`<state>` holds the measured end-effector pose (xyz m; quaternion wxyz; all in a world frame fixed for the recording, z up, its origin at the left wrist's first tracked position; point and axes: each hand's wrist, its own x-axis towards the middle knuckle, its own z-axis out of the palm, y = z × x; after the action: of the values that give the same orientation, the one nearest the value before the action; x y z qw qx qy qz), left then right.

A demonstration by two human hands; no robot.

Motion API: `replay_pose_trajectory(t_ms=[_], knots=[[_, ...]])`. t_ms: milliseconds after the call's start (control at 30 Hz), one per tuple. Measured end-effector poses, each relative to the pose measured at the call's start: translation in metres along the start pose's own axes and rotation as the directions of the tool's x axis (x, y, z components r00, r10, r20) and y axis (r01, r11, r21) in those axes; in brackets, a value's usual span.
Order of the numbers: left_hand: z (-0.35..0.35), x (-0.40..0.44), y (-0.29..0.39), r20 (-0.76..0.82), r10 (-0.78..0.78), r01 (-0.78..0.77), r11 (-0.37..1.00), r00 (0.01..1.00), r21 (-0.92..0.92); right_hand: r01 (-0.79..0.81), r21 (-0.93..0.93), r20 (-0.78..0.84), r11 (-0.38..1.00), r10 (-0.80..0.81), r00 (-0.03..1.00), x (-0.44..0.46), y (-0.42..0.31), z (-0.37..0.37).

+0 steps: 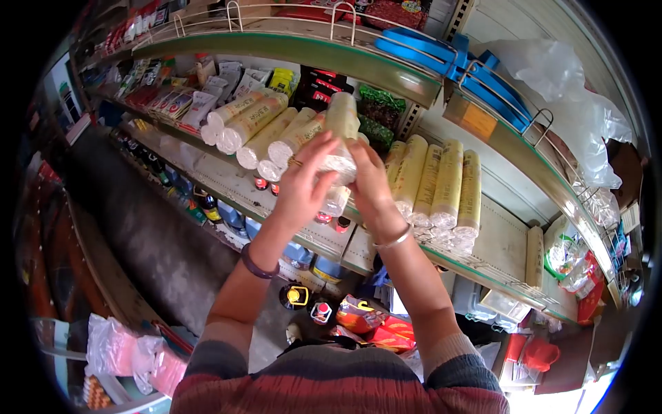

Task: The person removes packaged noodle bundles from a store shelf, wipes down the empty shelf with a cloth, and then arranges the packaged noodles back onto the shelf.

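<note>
Both hands are on one pale yellow wrapped roll (341, 114) over the middle shelf, its white end toward me. My left hand (307, 176), with a ring and a dark bracelet, grips its left side. Around its right side curl the fingers of my right hand (369, 179), which has a silver bangle at the wrist. Similar rolls (255, 124) lie stacked on the shelf to the left. More rolls (448, 183) are piled to the right. Beneath my hands, another roll end (336, 200) shows partly.
An upper shelf edge (289, 47) with wire rails curves overhead, with blue plastic trays (420, 52) at its right. Packets (200, 103) fill the middle shelf's left part. Bottles (295, 297) and red bags (389, 334) are on the floor. Pink bags (114, 348) are at lower left.
</note>
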<state>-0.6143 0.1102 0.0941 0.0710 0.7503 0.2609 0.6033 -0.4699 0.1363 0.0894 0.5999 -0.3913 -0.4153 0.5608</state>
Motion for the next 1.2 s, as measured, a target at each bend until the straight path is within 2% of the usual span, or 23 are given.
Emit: replay_pose_trajectory(t_ms=[67, 100, 200, 233, 267, 400, 433, 467, 500, 533, 567, 600, 667, 767, 867, 1000, 1100, 1167, 1200], knots=[[-0.015, 0.001, -0.021, 0.07, -0.079, 0.083, 0.995, 0.994, -0.061, -0.055, -0.045, -0.12, 0.997, 0.049, 0.992, -0.002, -0.004, 0.034], [-0.022, 0.002, -0.031, 0.109, -0.119, 0.129, 0.988, 0.987, -0.089, -0.04, -0.131, -0.166, 0.991, 0.018, 0.986, 0.004, 0.002, 0.039], [-0.031, 0.003, -0.055, 0.139, -0.113, 0.124, 0.989, 0.984, -0.074, 0.032, -0.269, -0.027, 0.963, -0.041, 0.999, 0.015, 0.009, 0.039], [-0.032, 0.003, -0.06, 0.143, -0.172, 0.192, 0.97, 0.975, -0.146, 0.092, -0.346, -0.015, 0.934, -0.104, 0.994, 0.017, 0.012, 0.041], [-0.034, 0.003, -0.065, 0.144, -0.159, 0.178, 0.975, 0.977, -0.134, 0.138, -0.463, 0.01, 0.876, -0.15, 0.989, 0.016, 0.014, 0.04], [-0.029, -0.002, -0.088, 0.151, -0.044, 0.065, 0.988, 0.988, -0.138, 0.246, -0.582, 0.069, 0.775, -0.255, 0.964, 0.015, 0.023, 0.033], [-0.026, -0.001, -0.086, 0.137, -0.029, 0.05, 0.987, 0.99, -0.152, 0.295, -0.664, 0.083, 0.687, -0.325, 0.942, 0.013, 0.023, 0.031], [-0.025, -0.005, -0.089, 0.157, -0.037, 0.053, 0.994, 0.987, -0.099, 0.33, -0.651, 0.072, 0.684, -0.377, 0.924, 0.014, 0.03, 0.029], [-0.022, -0.005, -0.084, 0.157, -0.076, 0.099, 0.985, 0.985, -0.144, 0.323, -0.67, 0.106, 0.669, -0.345, 0.933, 0.013, 0.032, 0.024], [-0.021, -0.007, -0.085, 0.163, -0.062, 0.089, 0.983, 0.985, -0.162, 0.314, -0.731, 0.071, 0.606, -0.39, 0.918, 0.009, 0.034, 0.024], [-0.02, -0.008, -0.085, 0.172, -0.091, 0.12, 0.979, 0.981, -0.166, 0.453, -0.77, 0.179, 0.449, -0.529, 0.829, 0.002, 0.033, 0.02], [-0.019, -0.008, -0.084, 0.161, -0.055, 0.071, 0.993, 0.985, -0.092, 0.397, -0.702, 0.064, 0.591, -0.503, 0.862, -0.002, 0.038, 0.021], [-0.018, -0.009, -0.076, 0.174, -0.042, 0.04, 0.999, 0.984, 0.015, 0.422, -0.724, 0.09, 0.545, -0.532, 0.842, -0.001, 0.047, 0.016], [-0.014, -0.015, -0.079, 0.201, -0.001, -0.032, 0.986, 0.98, 0.163, 0.383, -0.81, 0.182, 0.444, -0.43, 0.884, -0.003, 0.045, 0.005], [-0.009, -0.017, -0.068, 0.241, 0.062, -0.145, 0.927, 0.969, 0.345, 0.379, -0.758, 0.072, 0.53, -0.51, 0.857, -0.002, 0.06, -0.002], [-0.005, -0.023, -0.065, 0.243, 0.071, -0.175, 0.88, 0.967, 0.441, 0.394, -0.717, 0.088, 0.575, -0.487, 0.869, -0.012, 0.059, -0.001], [-0.005, -0.029, -0.062, 0.257, 0.034, -0.158, 0.861, 0.966, 0.483, 0.549, -0.802, 0.368, 0.235, -0.53, 0.764, -0.019, 0.057, -0.011], [-0.001, -0.031, -0.061, 0.261, 0.059, -0.179, 0.867, 0.964, 0.464, 0.464, -0.756, 0.206, 0.463, -0.504, 0.839, -0.036, 0.055, -0.008], [-0.002, -0.032, -0.059, 0.258, 0.078, -0.192, 0.871, 0.963, 0.453, 0.481, -0.734, 0.191, 0.479, -0.534, 0.824, -0.045, 0.056, -0.007]])
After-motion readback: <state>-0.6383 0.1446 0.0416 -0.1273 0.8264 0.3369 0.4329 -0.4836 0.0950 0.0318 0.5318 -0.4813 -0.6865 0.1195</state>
